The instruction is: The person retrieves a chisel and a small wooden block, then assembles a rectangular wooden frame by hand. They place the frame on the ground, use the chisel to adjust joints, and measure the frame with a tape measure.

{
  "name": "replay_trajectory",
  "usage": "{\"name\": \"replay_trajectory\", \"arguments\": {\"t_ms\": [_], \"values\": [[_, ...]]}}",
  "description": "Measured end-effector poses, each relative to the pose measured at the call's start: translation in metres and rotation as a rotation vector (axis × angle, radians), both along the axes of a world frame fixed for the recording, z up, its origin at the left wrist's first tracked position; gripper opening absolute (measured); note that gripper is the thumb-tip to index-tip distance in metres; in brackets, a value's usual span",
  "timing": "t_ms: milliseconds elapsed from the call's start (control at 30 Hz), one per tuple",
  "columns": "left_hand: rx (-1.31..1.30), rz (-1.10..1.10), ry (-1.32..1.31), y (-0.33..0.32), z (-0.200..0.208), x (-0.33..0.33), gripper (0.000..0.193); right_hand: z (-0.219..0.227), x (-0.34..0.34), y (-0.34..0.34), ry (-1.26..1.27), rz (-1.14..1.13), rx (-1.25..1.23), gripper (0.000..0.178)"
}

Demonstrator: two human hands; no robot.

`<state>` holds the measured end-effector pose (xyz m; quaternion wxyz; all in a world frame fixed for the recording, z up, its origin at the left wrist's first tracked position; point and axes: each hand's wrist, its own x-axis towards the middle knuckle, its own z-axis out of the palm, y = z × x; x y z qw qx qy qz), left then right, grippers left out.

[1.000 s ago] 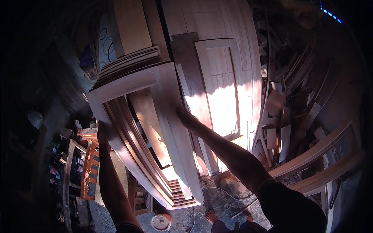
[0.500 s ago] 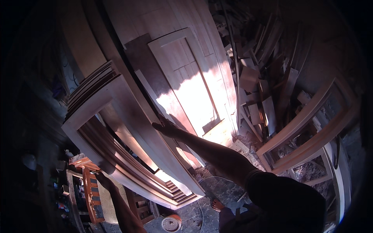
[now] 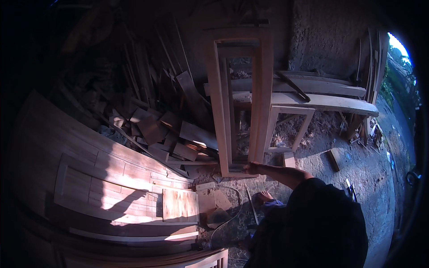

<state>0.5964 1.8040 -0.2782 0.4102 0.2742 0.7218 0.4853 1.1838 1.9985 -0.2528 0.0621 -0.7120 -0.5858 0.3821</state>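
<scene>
A tall, narrow wooden frame (image 3: 263, 89) leans upright in the middle, and a second frame shows through its opening. At its lower right corner my right hand (image 3: 253, 168) has its fingers curled over the bottom rail; shade blurs their outline. My left hand is out of sight. A smaller wooden frame (image 3: 305, 127) stands just right of the tall one.
Wooden offcuts (image 3: 149, 127) are heaped left of the frame. A large panelled door (image 3: 80, 183) lies lower left, partly sunlit. Along the bottom edge are stacked frames (image 3: 196, 262). A thick plank (image 3: 330, 102) spans the right. My foot (image 3: 265, 195) is near a cable (image 3: 239, 207).
My view has swung right, from the stacked frames and door to the tall frame. My right hand has left the stack and now grips this frame. My left hand has gone out of view.
</scene>
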Motion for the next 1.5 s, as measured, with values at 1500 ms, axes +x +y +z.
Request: {"name": "replay_trajectory", "arguments": {"t_ms": [1500], "values": [[0.498, -0.647, 0.13, 0.413, 0.314, 0.446, 0.077, 0.426, 0.35, 0.11, 0.67, -0.295, 1.176, 0.104]]}}
